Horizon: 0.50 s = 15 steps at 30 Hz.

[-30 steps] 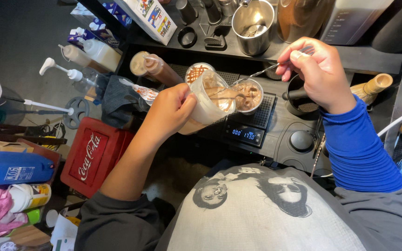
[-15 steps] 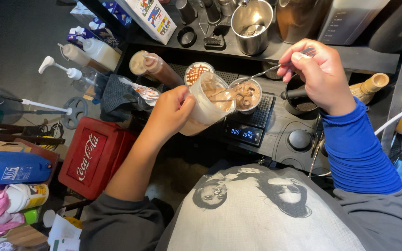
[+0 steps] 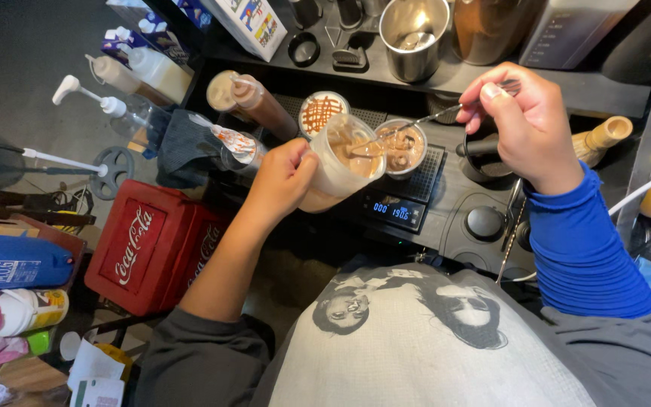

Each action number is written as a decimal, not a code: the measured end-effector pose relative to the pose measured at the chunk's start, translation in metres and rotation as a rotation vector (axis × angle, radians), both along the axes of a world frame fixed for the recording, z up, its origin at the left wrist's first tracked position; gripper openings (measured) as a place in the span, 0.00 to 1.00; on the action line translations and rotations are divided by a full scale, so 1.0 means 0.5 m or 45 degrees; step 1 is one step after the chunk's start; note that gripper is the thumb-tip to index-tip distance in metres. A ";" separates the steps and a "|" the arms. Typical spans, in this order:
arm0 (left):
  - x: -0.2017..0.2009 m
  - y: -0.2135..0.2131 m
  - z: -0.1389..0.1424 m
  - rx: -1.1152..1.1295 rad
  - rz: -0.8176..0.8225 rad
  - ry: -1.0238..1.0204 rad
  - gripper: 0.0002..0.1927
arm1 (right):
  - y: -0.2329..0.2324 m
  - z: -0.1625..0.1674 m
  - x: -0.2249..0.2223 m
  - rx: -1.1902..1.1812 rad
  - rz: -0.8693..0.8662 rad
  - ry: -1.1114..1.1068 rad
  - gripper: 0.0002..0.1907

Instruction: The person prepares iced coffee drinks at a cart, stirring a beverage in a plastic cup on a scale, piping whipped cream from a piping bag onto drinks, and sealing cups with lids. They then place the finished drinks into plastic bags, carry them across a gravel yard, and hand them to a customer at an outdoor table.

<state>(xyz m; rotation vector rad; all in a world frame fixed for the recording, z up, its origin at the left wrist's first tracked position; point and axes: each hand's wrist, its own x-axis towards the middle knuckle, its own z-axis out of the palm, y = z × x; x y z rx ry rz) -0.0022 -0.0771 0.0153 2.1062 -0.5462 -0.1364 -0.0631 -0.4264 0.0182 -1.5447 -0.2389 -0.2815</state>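
While the left hand (image 3: pixel 280 181) grips a clear plastic cup (image 3: pixel 340 162) and tips it over, the right hand (image 3: pixel 525 124) pinches a long thin spoon (image 3: pixel 416 120) and pokes its end into the cup's mouth. The tipped cup is held in the air just above a smaller cup (image 3: pixel 403 147) full of brown drink, which sits on a small black scale (image 3: pixel 408 192) on the table. To do this well, the person should keep the tipped cup's lip right over the smaller cup so nothing drips on the scale. It seems best to scrape slowly with the spoon and watch the lit numbers on the scale. Another cup with brown swirls (image 3: pixel 322 111) stands just behind, and a brown sauce bottle (image 3: pixel 261 102) lies near it, so the left elbow should stay clear of them.
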 end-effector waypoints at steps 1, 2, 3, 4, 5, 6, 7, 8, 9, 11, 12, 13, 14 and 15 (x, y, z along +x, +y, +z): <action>0.002 0.000 0.001 -0.012 -0.007 0.000 0.14 | 0.001 0.000 -0.001 0.008 -0.002 0.005 0.10; 0.004 0.000 0.003 -0.002 0.003 -0.001 0.14 | 0.000 0.000 -0.002 0.015 -0.004 0.007 0.10; 0.006 0.000 0.004 0.008 0.013 -0.002 0.14 | 0.000 -0.001 -0.003 0.022 -0.003 0.009 0.10; 0.007 0.000 0.006 0.018 0.024 -0.002 0.14 | -0.001 -0.002 -0.004 0.043 0.002 0.006 0.10; 0.009 -0.001 0.009 0.009 0.019 -0.003 0.14 | -0.002 -0.003 -0.004 0.065 0.006 0.006 0.10; 0.010 -0.002 0.012 -0.001 0.013 -0.005 0.14 | -0.003 -0.004 -0.005 0.087 0.011 0.005 0.10; 0.010 -0.003 0.014 -0.010 0.007 -0.008 0.14 | -0.004 -0.006 -0.005 0.096 0.012 0.000 0.10; 0.011 -0.004 0.018 -0.004 0.007 -0.011 0.14 | -0.005 -0.007 -0.005 0.105 0.015 -0.007 0.10; 0.010 -0.006 0.021 0.003 0.006 -0.014 0.14 | -0.005 -0.008 -0.006 0.114 0.017 -0.013 0.10; 0.008 -0.009 0.026 0.020 0.005 -0.016 0.14 | -0.006 -0.010 -0.006 0.112 0.016 -0.015 0.10; 0.007 -0.010 0.028 0.030 0.005 -0.018 0.14 | -0.007 -0.011 -0.006 0.111 0.016 -0.018 0.10; 0.007 -0.011 0.029 0.038 0.005 -0.023 0.14 | -0.007 -0.012 -0.006 0.106 0.012 -0.009 0.10; 0.006 -0.010 0.028 0.043 -0.007 -0.034 0.14 | -0.008 -0.012 -0.006 0.102 0.007 -0.001 0.10; 0.008 -0.009 0.026 0.048 -0.018 -0.042 0.14 | -0.008 -0.012 -0.006 0.098 0.002 0.011 0.10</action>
